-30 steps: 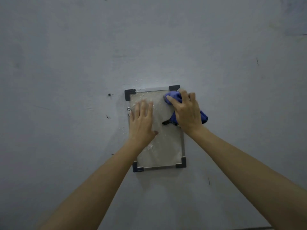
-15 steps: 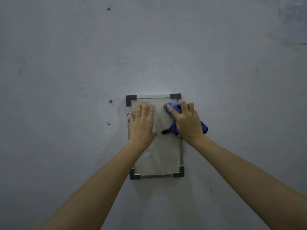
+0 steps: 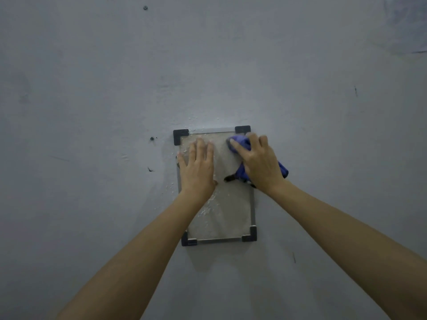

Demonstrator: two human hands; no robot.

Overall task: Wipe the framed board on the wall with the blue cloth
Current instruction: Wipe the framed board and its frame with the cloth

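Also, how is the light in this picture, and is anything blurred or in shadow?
Head view: dim, even, bluish-grey light, no glare; a soft shadow lies on the wall below the framed board; left hand, right hand and blue cloth look slightly soft; the wide lens stretches both forearms.

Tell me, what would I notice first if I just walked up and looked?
The bright blue cloth stands out, bunched under the right hand at the top right of the framed board. The left hand lies flat on the board's upper left. White specks dot the board, which hangs in the middle of a grey wall.
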